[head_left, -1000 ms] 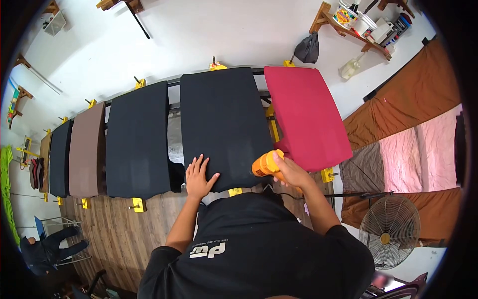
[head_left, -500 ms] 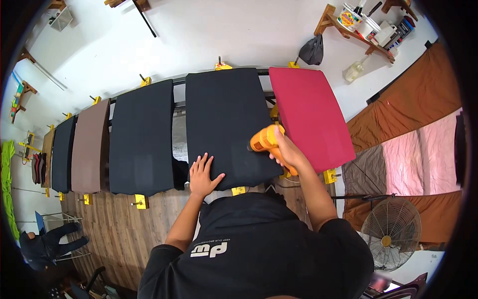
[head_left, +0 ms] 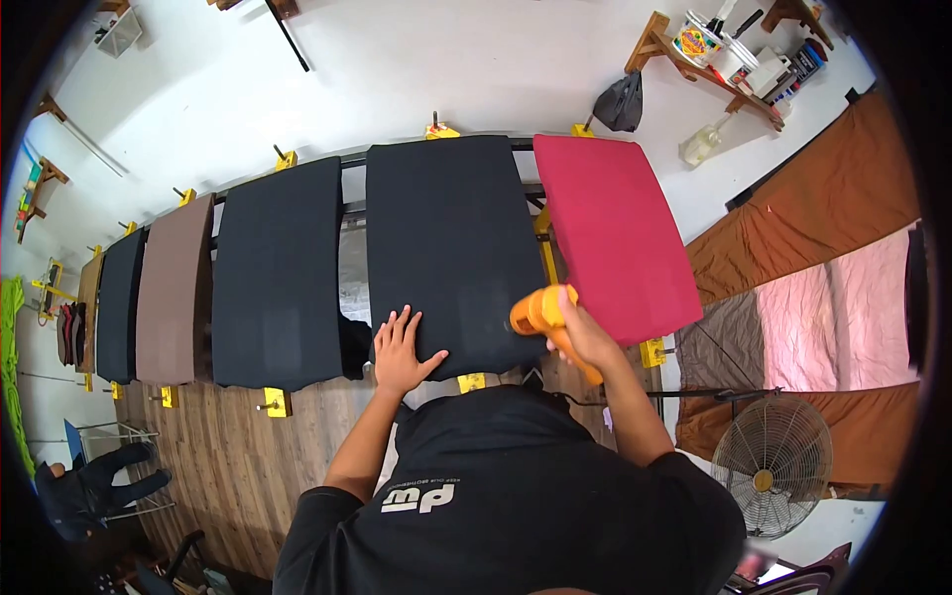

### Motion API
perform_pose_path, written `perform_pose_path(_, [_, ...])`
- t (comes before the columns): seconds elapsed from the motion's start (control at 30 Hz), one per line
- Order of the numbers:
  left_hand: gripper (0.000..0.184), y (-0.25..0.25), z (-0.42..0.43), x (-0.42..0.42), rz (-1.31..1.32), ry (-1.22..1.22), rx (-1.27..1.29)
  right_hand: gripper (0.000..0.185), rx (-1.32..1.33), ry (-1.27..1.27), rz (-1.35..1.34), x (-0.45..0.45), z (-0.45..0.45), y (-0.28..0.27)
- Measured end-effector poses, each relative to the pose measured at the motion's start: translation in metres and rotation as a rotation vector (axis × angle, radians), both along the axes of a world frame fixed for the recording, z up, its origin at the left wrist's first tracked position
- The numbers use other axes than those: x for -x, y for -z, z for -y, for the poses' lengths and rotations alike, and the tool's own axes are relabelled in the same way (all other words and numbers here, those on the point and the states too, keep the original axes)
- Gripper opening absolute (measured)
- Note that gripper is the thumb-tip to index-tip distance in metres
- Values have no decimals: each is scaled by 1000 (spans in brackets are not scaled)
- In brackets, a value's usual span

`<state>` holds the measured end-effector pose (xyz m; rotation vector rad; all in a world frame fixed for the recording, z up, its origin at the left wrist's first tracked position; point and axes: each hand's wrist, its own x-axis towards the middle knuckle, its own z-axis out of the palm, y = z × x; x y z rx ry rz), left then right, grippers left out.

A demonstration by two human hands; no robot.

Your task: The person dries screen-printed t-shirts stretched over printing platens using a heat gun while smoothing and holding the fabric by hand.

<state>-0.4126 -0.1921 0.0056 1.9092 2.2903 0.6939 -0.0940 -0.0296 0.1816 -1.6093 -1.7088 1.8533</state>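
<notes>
Right now, the black cloth (head_left: 446, 238) in front of you is smooth and flat on top, like a sheet pulled over a long board. It lies between another black cloth (head_left: 278, 278) on your left and a red cloth (head_left: 615, 228) on your right. Low down on it, near the tip of your orange heat gun (head_left: 541, 310), you can see a faint, paler patch.

Your heat gun is bright orange, with a fat round body and a long handle. It is over the low right part of the black cloth, and its front end points left. You cannot tell if the tip touches the cloth.

Your right hand (head_left: 585, 339) has its fingers curled around the handle, so it is holding the heat gun. Your left hand (head_left: 403, 355) is loose and flat, with the fingers spread wide and the thumb sticking out to the side. It rests on the black cloth, close to the low left corner. A yellow block (head_left: 471, 382) peeks out at the near edge of that cloth, between your two hands. A big round fan (head_left: 772, 461) stands off to your right.
</notes>
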Motion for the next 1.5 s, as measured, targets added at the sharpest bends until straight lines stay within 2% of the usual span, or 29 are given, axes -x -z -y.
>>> perform_pose_path(0.13, [106,1,3,1,-35,45,61,94,-188,90,-18,39,-30,2])
perform_pose_path(0.17, [109,4,4,2,-48,58,58,94,-161,103,-45,45,-38,0])
perform_pose_path(0.27, [115,7,5,5,-61,91,77,95,-286,130,68,63,-48,4])
perform_pose_path(0.37, [127,4,4,11,-120,141,164,92,-152,195,-42,58,-35,3])
perform_pose_path(0.43, [127,3,3,17,-117,179,186,88,-202,233,-15,54,-8,-1])
perform_pose_path(0.47, [126,4,3,21,-79,194,182,88,-248,232,23,51,7,0])
perform_pose_path(0.57, [125,7,5,25,-78,213,131,79,-58,304,-117,24,43,-4])
perform_pose_path(0.67, [121,1,4,25,-88,217,105,82,-112,313,-52,4,77,-1])
perform_pose_path(0.8, [122,0,3,22,-59,187,136,78,-36,284,-57,-23,91,-6])
perform_pose_path(0.83, [116,-2,2,22,-53,178,116,77,-60,232,-33,-30,90,-1])
perform_pose_path(0.9, [107,-4,1,17,-4,123,64,74,-43,168,-31,-41,84,-1])
perform_pose_path(0.93, [96,-4,-1,13,8,74,19,74,-40,163,-39,-42,80,1])
perform_pose_path(1.0, [92,-7,-5,9,23,28,28,74,-153,85,-10,-43,67,5])
perform_pose_path(1.07, [85,-9,-6,4,24,-19,22,73,-76,118,-102,-41,47,17])
perform_pose_path(1.13, [84,-10,-7,3,23,-28,7,71,33,103,-217,-37,22,15])
perform_pose_path(1.2, [82,-10,-8,3,16,-41,-1,73,-43,71,-205,-22,1,16])
perform_pose_path(1.33, [81,-14,-6,4,42,-54,16,80,-13,-80,-277,5,-45,6])
perform_pose_path(1.5, [81,-16,-7,5,67,-39,10,83,28,-116,-192,14,-61,4])
